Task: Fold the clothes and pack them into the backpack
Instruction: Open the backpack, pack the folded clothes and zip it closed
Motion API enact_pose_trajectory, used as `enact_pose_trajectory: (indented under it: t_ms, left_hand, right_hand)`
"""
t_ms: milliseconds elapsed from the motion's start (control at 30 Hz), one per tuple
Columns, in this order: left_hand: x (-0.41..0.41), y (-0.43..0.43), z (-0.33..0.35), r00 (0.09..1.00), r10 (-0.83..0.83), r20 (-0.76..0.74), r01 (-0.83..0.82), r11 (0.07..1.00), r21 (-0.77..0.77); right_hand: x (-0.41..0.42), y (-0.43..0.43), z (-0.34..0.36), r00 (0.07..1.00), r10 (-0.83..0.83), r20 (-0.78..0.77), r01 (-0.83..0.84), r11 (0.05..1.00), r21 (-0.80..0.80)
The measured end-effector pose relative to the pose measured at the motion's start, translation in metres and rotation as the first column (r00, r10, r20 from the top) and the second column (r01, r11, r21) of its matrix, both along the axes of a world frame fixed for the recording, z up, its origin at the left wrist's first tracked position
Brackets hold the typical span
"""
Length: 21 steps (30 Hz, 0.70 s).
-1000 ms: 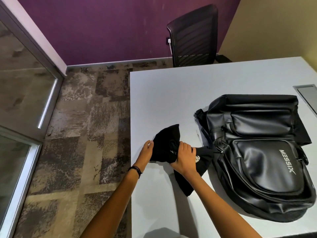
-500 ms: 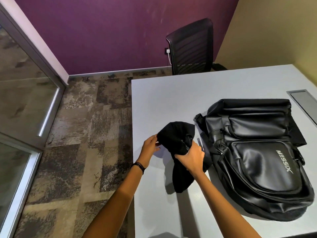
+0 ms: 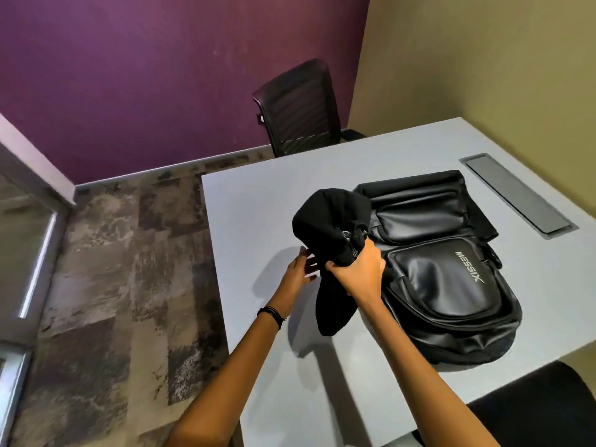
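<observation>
Centre of the frame: the right hand (image 3: 358,269) is closed in a fist round the black garment (image 3: 329,221), gripping it at a gathered waist so that a rounded bunch stands above the knuckles and a loose tail hangs below towards the surface (image 3: 258,214); held this way the cloth is lifted off the grey top, which I judge lets it hang free for straightening; the left hand (image 3: 300,272) is just left of the hanging tail, fingers fairly straight and holding nothing, probably placed to catch an edge, though whether it touches the cloth cannot be told; a dark wristband (image 3: 272,314) sits on that wrist; the garment is bunched, not folded, so the folding step looks barely begun and packing is not yet done; the backpack (image 3: 445,285) lies flat at centre right, front pockets and logo facing up, just beside the right hand and within easy reach; whether its main compartment is open is not visible; a grey cable hatch (image 3: 519,195) is set in the surface at upper right; a dark office chair (image 3: 300,108) stands against the purple wall above
</observation>
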<state>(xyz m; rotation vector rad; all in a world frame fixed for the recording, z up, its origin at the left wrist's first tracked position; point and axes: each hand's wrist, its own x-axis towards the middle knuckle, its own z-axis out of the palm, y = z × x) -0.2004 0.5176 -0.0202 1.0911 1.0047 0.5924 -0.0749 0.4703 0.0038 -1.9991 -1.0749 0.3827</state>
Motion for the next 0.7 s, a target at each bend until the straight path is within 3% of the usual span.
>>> enact_pose_trajectory:
  t_ms: [300,467,700]
  left_hand:
    - [0.064,-0.037,0.002,0.961,-0.258,-0.102,0.27,0.952,0.142]
    - [0.102,-0.058,-0.02,0.858,-0.4,-0.322,0.495,0.812,0.309]
    - [0.159,-0.087,-0.034,0.709,-0.517,-0.48,0.691,0.644,0.328]
  right_hand:
    - [0.07,-0.049,0.026,0.98,-0.196,0.028,0.193,0.978,0.076]
    - [0.112,-0.084,0.03,0.948,-0.317,0.014,0.314,0.945,0.091]
    - [0.161,-0.133,0.031,0.875,-0.484,0.006,0.483,0.874,0.043]
